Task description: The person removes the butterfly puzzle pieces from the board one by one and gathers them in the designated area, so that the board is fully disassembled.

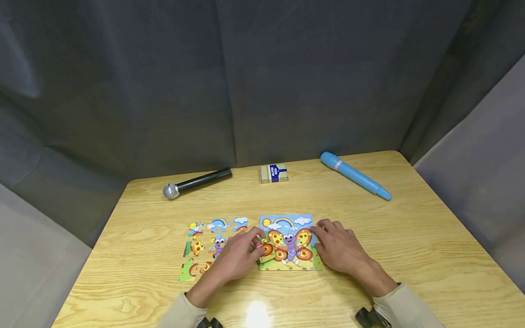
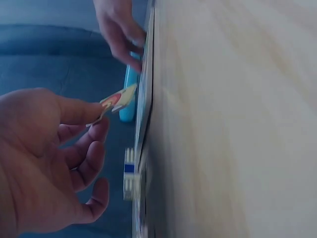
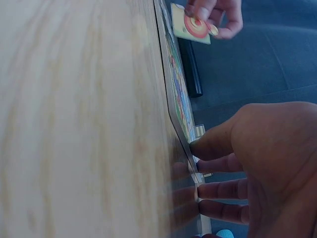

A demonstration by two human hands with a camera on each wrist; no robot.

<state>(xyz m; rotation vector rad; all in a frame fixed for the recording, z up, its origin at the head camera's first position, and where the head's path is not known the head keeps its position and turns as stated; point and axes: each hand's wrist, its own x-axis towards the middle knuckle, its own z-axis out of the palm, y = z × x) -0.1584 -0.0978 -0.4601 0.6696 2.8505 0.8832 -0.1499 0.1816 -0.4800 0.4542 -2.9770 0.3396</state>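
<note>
My left hand (image 1: pixel 238 257) pinches a jigsaw piece (image 1: pixel 268 251) with a red-and-orange ringed pattern between thumb and index finger. In the left wrist view the piece (image 2: pixel 118 100) is tilted, held close over the butterfly picture board (image 1: pixel 305 265), overlapping its left part in the head view. My right hand (image 1: pixel 340 246) rests at the board's right edge, its thumb and fingertips touching there; the right wrist view shows its fingers extended. Left of the board lie several loose jigsaw pieces (image 1: pixel 197 247) in rough rows, some hidden behind my left hand.
Along the back of the wooden table (image 1: pixel 135 255) lie a black microphone (image 1: pixel 201 181) with a silver head, a small pack (image 1: pixel 274 173) with a blue label, and a blue wand-shaped object (image 1: pixel 354 176). A dark curtain (image 1: pixel 180 91) hangs behind.
</note>
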